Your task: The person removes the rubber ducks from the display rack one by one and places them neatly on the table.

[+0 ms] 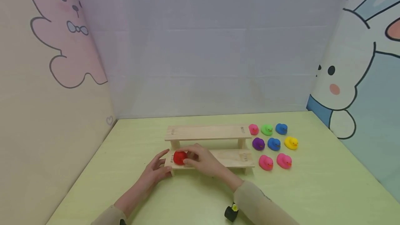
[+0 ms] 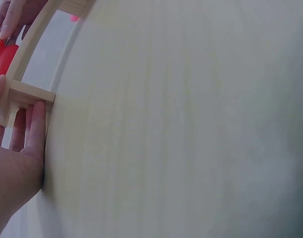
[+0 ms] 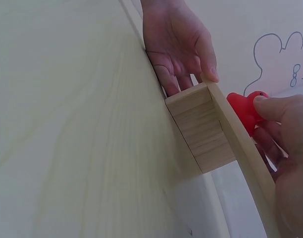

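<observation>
A red rubber duck (image 1: 179, 158) sits at the left end of the lower board of a two-step wooden shelf (image 1: 229, 158). My right hand (image 1: 203, 160) pinches it between thumb and fingers, as the right wrist view also shows on the duck (image 3: 244, 112). At that same end, my left hand (image 1: 155, 171) grips the shelf, thumb on the board's front edge and fingers against the leg (image 3: 195, 130). The upper board (image 1: 206, 133) stands behind the lower one.
To the right of the shelf, several rubber ducks stand in rows on the table, among them a purple duck (image 1: 258, 144), a green duck (image 1: 267, 130) and a yellow duck (image 1: 291, 143). A small black object (image 1: 231, 213) lies by my right sleeve. Cloth walls (image 1: 206, 51) enclose the table.
</observation>
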`<control>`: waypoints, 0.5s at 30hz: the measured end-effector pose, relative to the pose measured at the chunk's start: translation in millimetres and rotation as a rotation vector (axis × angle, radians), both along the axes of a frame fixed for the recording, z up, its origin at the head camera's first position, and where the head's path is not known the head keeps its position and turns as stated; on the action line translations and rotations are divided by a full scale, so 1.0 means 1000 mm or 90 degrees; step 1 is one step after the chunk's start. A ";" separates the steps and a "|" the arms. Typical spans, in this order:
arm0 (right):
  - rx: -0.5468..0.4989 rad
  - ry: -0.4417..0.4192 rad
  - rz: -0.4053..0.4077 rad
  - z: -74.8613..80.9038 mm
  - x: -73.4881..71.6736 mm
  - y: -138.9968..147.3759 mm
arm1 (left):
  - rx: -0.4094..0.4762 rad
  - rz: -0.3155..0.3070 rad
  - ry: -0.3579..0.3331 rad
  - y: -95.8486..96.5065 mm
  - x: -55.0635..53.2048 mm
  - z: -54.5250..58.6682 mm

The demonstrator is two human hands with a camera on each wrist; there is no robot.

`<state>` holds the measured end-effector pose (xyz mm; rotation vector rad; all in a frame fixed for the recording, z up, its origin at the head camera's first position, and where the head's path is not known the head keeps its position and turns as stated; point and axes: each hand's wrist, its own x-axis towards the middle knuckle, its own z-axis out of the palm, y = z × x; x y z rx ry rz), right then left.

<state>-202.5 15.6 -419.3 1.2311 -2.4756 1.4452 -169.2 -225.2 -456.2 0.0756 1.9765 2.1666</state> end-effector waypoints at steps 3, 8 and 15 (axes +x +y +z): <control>-0.004 -0.002 0.001 0.000 -0.001 -0.001 | 0.002 0.002 0.000 0.000 -0.001 -0.001; -0.013 -0.009 -0.006 0.000 0.000 -0.002 | -0.002 -0.003 0.005 0.000 -0.001 -0.001; -0.031 -0.048 -0.018 0.001 0.002 -0.002 | -0.007 -0.012 0.009 -0.001 -0.001 -0.001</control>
